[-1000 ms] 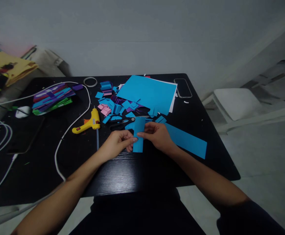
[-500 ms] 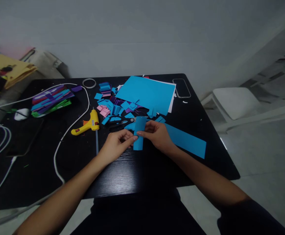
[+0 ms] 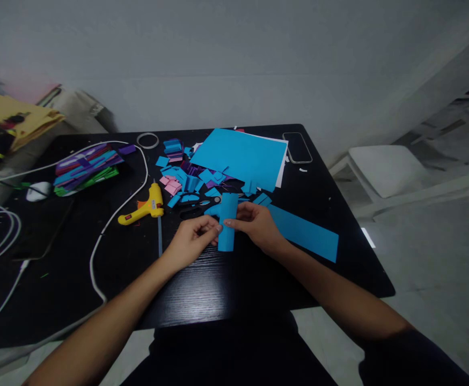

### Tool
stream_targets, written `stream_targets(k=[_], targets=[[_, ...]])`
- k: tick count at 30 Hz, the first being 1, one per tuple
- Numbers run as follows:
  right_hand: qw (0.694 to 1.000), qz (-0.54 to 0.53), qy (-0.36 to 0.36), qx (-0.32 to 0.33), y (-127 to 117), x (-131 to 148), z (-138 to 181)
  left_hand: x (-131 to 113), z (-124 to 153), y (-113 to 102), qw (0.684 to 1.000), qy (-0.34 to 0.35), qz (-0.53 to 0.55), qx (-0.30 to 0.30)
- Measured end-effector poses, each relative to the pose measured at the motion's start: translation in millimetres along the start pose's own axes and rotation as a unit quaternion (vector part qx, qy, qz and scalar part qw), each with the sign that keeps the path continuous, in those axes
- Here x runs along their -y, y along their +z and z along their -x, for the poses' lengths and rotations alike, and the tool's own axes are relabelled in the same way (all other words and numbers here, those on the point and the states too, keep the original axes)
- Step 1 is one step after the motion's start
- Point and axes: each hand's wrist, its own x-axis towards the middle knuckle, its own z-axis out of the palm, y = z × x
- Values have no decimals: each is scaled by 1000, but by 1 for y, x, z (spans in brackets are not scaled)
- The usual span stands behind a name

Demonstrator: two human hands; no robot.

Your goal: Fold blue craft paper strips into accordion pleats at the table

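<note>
A narrow blue paper strip (image 3: pixel 227 221) stands between both my hands over the black table (image 3: pixel 202 289). My left hand (image 3: pixel 192 240) pinches its left edge with thumb and fingers closed. On its right edge, my right hand (image 3: pixel 257 223) pinches it the same way. A longer blue strip (image 3: pixel 305 232) lies flat just right of my right hand. Black scissors (image 3: pixel 200 205) lie right behind the held strip, among several small blue, pink and purple paper squares (image 3: pixel 186 179).
A yellow glue gun (image 3: pixel 143 207) with a white cable (image 3: pixel 109 225) lies left of my hands. Large blue sheets (image 3: pixel 242 155), a phone (image 3: pixel 297 147), a tape ring (image 3: pixel 148 140) and a stack of coloured strips (image 3: pixel 85 164) sit further back. A white seat (image 3: pixel 383 169) stands right.
The hands and the strip have stayed nearly in place; only small finger movements on the strip and a slight shift of the view.
</note>
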Motion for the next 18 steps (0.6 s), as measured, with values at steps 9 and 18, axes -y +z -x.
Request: stream_targets(k=[9,18], targets=[[997,-52,53,-23,-3,11,-3,-4,-8,-47,900,145,-381,-156],[999,-19,11,-46,-8,7,-10,-8,-36,-55,799,34,-601,-3]])
